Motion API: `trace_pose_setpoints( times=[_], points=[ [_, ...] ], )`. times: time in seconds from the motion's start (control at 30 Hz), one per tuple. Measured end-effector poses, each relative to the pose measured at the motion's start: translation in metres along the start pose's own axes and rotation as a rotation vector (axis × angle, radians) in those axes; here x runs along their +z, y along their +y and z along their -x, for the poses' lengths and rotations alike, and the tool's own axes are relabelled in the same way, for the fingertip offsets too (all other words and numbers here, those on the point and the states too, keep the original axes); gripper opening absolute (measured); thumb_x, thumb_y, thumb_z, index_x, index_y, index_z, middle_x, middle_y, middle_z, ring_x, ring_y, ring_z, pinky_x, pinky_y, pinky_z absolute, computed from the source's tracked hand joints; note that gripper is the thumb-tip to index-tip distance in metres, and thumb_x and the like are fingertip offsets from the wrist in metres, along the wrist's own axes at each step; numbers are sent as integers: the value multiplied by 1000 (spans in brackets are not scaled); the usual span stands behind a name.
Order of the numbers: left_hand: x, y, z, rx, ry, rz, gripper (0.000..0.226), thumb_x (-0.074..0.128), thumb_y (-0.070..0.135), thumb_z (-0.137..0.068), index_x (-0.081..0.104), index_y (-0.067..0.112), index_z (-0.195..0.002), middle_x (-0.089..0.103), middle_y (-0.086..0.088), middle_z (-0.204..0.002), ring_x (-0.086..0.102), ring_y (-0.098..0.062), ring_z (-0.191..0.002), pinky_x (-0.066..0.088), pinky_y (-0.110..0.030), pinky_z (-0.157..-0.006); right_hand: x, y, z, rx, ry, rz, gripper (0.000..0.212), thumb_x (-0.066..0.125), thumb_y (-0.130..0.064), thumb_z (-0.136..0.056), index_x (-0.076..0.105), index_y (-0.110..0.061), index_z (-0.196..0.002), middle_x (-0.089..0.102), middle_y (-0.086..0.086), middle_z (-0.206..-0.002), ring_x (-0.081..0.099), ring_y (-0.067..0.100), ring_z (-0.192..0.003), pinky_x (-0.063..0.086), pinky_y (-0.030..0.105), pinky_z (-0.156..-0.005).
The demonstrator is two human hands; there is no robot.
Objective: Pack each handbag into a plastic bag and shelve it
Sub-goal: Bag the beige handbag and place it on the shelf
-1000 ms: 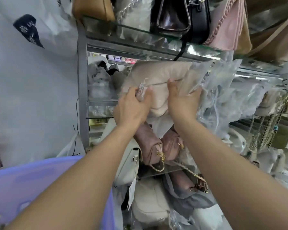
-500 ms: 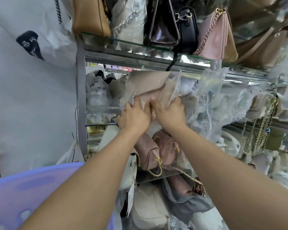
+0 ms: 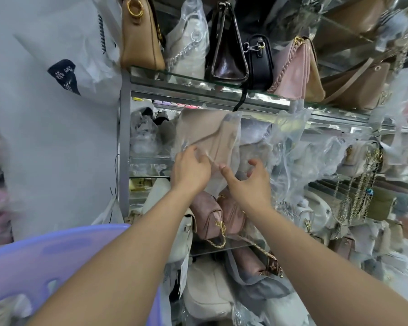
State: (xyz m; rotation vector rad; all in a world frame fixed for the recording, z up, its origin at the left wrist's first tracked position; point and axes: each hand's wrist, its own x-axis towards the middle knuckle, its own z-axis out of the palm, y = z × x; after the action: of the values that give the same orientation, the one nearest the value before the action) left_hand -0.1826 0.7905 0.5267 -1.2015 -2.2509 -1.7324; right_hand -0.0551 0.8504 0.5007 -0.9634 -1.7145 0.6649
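Note:
A beige handbag [image 3: 206, 131] in a clear plastic bag [image 3: 231, 135] stands on the middle shelf [image 3: 149, 158] of a glass and metal rack, leaning among other wrapped bags. My left hand [image 3: 191, 170] touches the plastic at the bag's lower edge, fingers bent against it. My right hand [image 3: 250, 184] hovers just right of it, fingers spread and curved, holding nothing.
The glass shelf above [image 3: 198, 78] carries tan, white, dark brown, black and pink handbags. Pink chain bags [image 3: 210, 220] sit on the shelf below, cream bags under them. Wrapped bags and gold chains [image 3: 360, 196] crowd the right. A lilac plastic basket [image 3: 45, 255] is at lower left.
The bagged beige handbag has gone deeper onto the middle shelf. My right hand has let go and drawn back to the right; my left hand stays at the bag's lower edge.

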Motion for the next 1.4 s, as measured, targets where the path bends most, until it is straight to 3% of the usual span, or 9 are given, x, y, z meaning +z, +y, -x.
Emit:
trace_pose_setpoints(
  times=[0.13,0.53,0.67,0.87,1.0,1.07,1.2,1.33,1.4],
  points=[
    [-6,-1,9,31,25,25,49,47,40,-97,48,23,-144,46,-9,-150,48,-30,-134,40,-41,-106,-3,1,10,3,-40,30,88,70,-72,-78,38,-26,-146,46,9,-144,50,29,-129,46,50,-106],
    [-7,8,20,126,24,145,77,57,53,-94,21,28,-157,23,-1,-163,30,-23,-147,32,-42,-115,-7,-8,14,-136,-201,34,80,73,-50,-88,33,-31,-154,39,7,-155,49,27,-136,45,48,-110],
    [-3,5,18,152,18,116,82,62,45,-91,17,28,-158,23,-2,-163,31,-24,-147,35,-45,-116,-1,-9,10,-133,-251,25,80,72,-42,-91,30,-27,-157,45,6,-153,49,26,-136,47,46,-109],
    [3,-7,15,228,23,-10,99,74,33,-87,7,28,-160,21,-2,-165,29,-28,-148,34,-46,-117,11,-6,12,-103,-284,-59,75,67,-40,-91,32,-30,-156,47,-3,-147,64,23,-116,56,35,-91],
    [8,-6,8,259,-56,-20,93,66,21,-94,2,30,-161,15,-2,-168,19,-26,-153,25,-47,-122,13,-3,9,-99,-298,-161,61,68,-21,-90,47,-24,-147,65,-5,-122,71,16,-87,60,27,-73],
    [9,-4,5,259,-130,3,91,63,19,-96,-1,32,-160,10,-1,-169,16,-24,-154,22,-46,-124,13,0,9,-98,-317,-166,67,67,-16,-88,44,-25,-150,65,-4,-125,71,13,-86,57,24,-66],
    [10,-6,5,263,-178,30,90,63,21,-97,1,31,-161,7,2,-169,13,-21,-155,19,-40,-124,13,10,15,-84,-321,-136,91,74,-27,-79,28,-37,-156,48,-8,-146,65,16,-115,60,34,-89],
    [9,-13,10,250,-84,51,93,68,26,-92,5,30,-160,14,-1,-167,22,-24,-151,27,-39,-118,9,21,24,-62,-298,-64,83,71,-22,-85,28,-37,-154,44,2,-138,66,14,-102,59,41,-90],
    [8,-14,12,234,-49,58,94,69,29,-89,6,31,-160,15,-1,-165,25,-25,-149,29,-41,-118,7,26,27,-65,-276,-41,77,69,-21,-86,32,-35,-152,46,4,-134,62,13,-106,56,43,-96]
  ],
)
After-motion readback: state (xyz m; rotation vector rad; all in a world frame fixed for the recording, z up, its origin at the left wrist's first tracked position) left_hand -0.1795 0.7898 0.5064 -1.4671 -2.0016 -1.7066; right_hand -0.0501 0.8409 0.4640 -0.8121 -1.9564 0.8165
